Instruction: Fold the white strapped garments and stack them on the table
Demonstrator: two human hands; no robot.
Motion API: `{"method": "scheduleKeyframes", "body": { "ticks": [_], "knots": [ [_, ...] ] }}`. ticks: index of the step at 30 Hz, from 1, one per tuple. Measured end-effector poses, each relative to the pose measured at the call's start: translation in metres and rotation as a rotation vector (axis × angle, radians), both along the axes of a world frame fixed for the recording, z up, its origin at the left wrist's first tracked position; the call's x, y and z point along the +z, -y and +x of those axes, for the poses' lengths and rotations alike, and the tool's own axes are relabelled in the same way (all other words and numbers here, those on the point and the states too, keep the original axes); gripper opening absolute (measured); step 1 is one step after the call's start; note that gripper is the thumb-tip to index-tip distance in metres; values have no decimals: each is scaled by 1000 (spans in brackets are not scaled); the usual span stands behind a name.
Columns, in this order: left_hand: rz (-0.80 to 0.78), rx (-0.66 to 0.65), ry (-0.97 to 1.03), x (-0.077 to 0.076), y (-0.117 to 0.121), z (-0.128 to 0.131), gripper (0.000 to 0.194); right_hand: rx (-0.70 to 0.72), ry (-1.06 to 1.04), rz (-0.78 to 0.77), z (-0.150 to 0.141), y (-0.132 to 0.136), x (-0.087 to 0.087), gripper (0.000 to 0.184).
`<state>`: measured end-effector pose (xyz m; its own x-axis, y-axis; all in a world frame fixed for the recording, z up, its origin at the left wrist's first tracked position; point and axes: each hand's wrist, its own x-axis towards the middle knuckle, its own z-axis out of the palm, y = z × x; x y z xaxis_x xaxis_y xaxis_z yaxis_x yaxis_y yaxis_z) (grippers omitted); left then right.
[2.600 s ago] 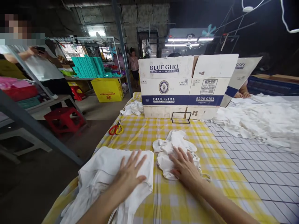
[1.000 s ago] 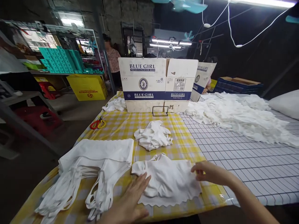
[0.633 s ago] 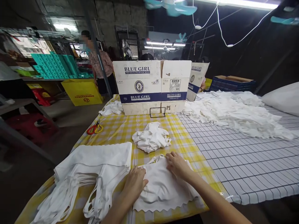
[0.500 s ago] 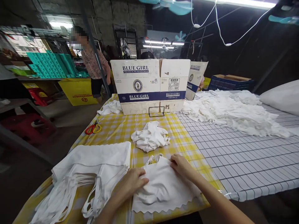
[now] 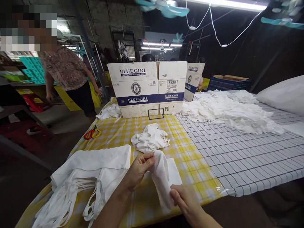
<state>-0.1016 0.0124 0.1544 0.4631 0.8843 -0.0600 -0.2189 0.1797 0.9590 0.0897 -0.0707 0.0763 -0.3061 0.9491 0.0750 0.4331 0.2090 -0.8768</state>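
A white garment (image 5: 163,175) is lifted off the yellow checked tablecloth (image 5: 187,158), folded into a narrow strip. My left hand (image 5: 139,167) pinches its upper end. My right hand (image 5: 186,201) grips its lower end near the table's front edge. To the left lies a stack of flat white garments (image 5: 95,163) with straps hanging toward me. A crumpled white garment (image 5: 149,137) rests just beyond my hands.
A Blue Girl cardboard box (image 5: 147,88) stands at the back. Red and yellow scissors (image 5: 92,133) lie at the left edge. A large heap of white garments (image 5: 228,109) covers the grid-patterned cloth at right. A person (image 5: 67,77) walks by on the left.
The garment that lay flat under my hands is now picked up and folded narrow between both hands. The person at the left has walked closer.
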Motion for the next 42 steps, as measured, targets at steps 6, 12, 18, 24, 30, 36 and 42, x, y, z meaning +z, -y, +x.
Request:
{"method": "scheduleKeyframes", "body": {
  "ticks": [6,12,18,24,30,36,42],
  "knots": [
    [77,-50,56,27,21,6,51,-74,-703,-487,10,-13,25,47],
    [66,-66,63,42,32,-2,62,-121,-1059,-503,32,-36,88,36],
    [-35,88,171,35,31,4,56,1,-784,-517,37,-39,95,40],
    [-196,291,-86,-19,25,-13,61,-130,-681,-576,43,-37,61,29],
    [350,480,-600,-66,4,-20,48,-125,-730,-514,31,-48,55,28],
    [428,255,-504,-69,26,34,72,-75,-665,-524,10,-54,50,30],
    [125,158,-370,-38,13,53,69,-91,-731,-460,19,-60,68,39]
  ]
}}
